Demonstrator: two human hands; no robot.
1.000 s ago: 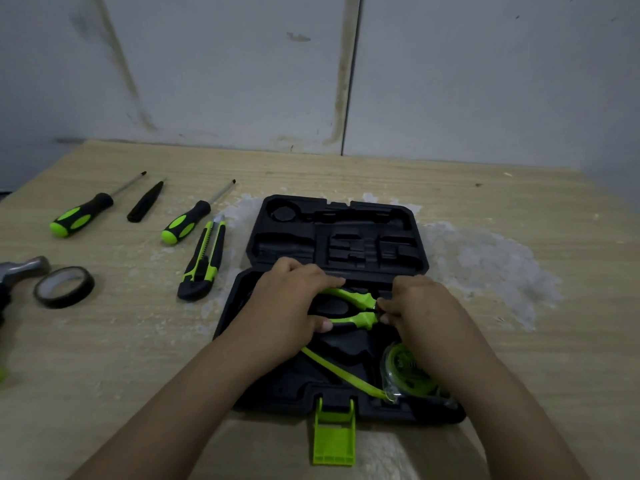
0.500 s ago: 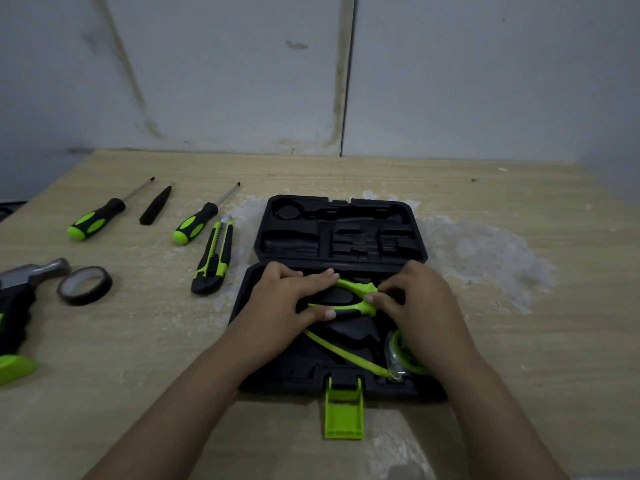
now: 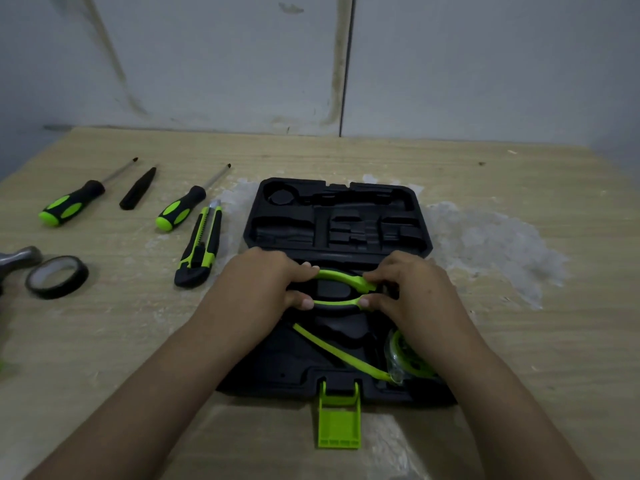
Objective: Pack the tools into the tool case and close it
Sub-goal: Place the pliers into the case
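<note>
Head view: both hands hold the pliers (image 3: 341,292) over the near half of the open case (image 3: 337,237). Left hand (image 3: 261,289) curls its fingers (image 3: 304,271) round the green handles; right hand (image 3: 412,292) pinches them at the other end. A tape measure (image 3: 405,355) lies in the case's near right corner. Left of the case, apart on the tabletop (image 3: 519,341), lie a knife (image 3: 201,245), two screwdrivers (image 3: 180,211), a tape roll (image 3: 57,276). Right of the case the tabletop is bare.
</note>
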